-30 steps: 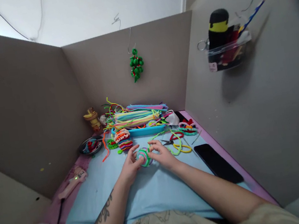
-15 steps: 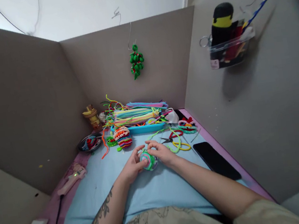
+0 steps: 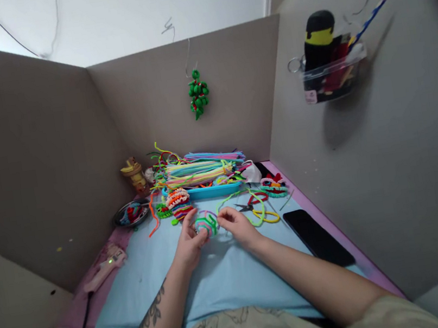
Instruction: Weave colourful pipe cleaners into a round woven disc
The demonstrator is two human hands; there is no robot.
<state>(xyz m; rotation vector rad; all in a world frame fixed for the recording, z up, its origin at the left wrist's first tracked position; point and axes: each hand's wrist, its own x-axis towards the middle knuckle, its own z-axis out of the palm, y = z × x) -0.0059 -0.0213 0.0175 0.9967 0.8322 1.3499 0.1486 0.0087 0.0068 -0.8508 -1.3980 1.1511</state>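
My left hand (image 3: 190,243) grips a small round piece of coiled pipe cleaners (image 3: 207,225) in green, pink and purple, holding it above the blue cloth. A thin purple strand bends off its right side toward my right hand (image 3: 237,226). Thumb and forefinger of that hand are pinched at the strand's end; the exact grip is too small to see clearly. Behind the right fingers, a loose light green pipe cleaner (image 3: 259,210) curves across the cloth. Scissors (image 3: 268,216) with red and yellow handles lie beside it.
Bundled pipe cleaners (image 3: 199,169) fill a blue tray (image 3: 218,190) at the back. A striped pipe-cleaner piece (image 3: 179,203) stands before it. At right lies a black phone (image 3: 316,237); at left are a metal bowl (image 3: 146,213) and a pink glue gun (image 3: 105,270). Grey partitions (image 3: 206,133) enclose the table.
The coiled piece has shifted slightly left and up with my left hand and turned. My right hand has drawn away from its top to its right side, with the purple strand now showing between.
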